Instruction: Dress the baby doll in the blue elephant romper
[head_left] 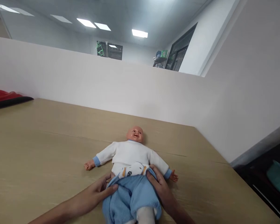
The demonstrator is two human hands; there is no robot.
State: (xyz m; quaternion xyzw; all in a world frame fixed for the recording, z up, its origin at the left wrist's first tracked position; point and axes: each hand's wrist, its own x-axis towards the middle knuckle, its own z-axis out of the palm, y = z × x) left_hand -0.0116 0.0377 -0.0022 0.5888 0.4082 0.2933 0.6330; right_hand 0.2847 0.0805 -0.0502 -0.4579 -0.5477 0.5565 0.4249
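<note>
Blue trousers [130, 197] on doll [130, 152], waistband pinched by left hand [98, 191] and right hand [160, 186]; red object [2, 95] well apart.

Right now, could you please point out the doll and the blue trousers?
doll [130, 153]: head view, on its chest.
blue trousers [130, 194]: head view, on the bunched front fabric.
</note>
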